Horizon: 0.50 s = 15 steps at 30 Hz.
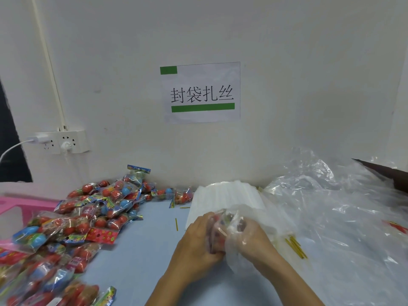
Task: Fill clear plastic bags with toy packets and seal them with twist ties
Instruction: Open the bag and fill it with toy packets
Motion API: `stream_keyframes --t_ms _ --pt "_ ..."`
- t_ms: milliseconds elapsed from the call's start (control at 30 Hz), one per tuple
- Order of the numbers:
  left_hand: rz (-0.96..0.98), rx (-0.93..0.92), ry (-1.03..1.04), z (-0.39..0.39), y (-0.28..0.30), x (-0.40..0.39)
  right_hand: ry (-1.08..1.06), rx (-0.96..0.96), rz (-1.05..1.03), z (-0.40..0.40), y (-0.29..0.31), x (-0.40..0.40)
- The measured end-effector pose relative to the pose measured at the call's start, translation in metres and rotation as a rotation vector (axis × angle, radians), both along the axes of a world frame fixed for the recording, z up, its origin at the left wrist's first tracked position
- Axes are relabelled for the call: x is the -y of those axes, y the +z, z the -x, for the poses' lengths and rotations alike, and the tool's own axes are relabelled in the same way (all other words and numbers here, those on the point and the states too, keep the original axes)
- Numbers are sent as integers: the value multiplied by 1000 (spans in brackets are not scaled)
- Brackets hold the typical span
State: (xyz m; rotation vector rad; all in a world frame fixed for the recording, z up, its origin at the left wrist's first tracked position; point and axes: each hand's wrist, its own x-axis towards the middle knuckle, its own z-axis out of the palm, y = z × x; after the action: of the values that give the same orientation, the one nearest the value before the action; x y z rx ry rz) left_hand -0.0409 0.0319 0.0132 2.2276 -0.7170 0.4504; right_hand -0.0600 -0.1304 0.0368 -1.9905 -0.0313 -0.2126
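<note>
Left hand [196, 241] fingers curled, gripping toy packet [217, 234] at lower centre of frame. Right hand [250, 239], inside clear bag [236, 259], curled round the same packet. Packet pile [84, 219] lower left; twist ties [295, 247] just right of hands.

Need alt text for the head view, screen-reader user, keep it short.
Two hands meet over a blue table: the left hand pushes toy packets into a clear plastic bag held by the right hand. A heap of toy packets lies left, gold twist ties right, a paper sign on the wall.
</note>
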Motion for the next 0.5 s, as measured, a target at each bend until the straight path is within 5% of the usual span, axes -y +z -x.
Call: stream_keyframes --t_ms 167,333,400,500 --pt "247 -101 89 -8 -6 -6 32 208 -28 6 10 -7" --pt "376 -259 175 -13 -11 -9 -291 604 -68 5 14 -4" --pt "425 -297 173 -12 -9 -9 -382 523 -85 -2 4 6" --pt "458 -329 159 -10 -5 -10 -347 157 -140 -17 -17 20"
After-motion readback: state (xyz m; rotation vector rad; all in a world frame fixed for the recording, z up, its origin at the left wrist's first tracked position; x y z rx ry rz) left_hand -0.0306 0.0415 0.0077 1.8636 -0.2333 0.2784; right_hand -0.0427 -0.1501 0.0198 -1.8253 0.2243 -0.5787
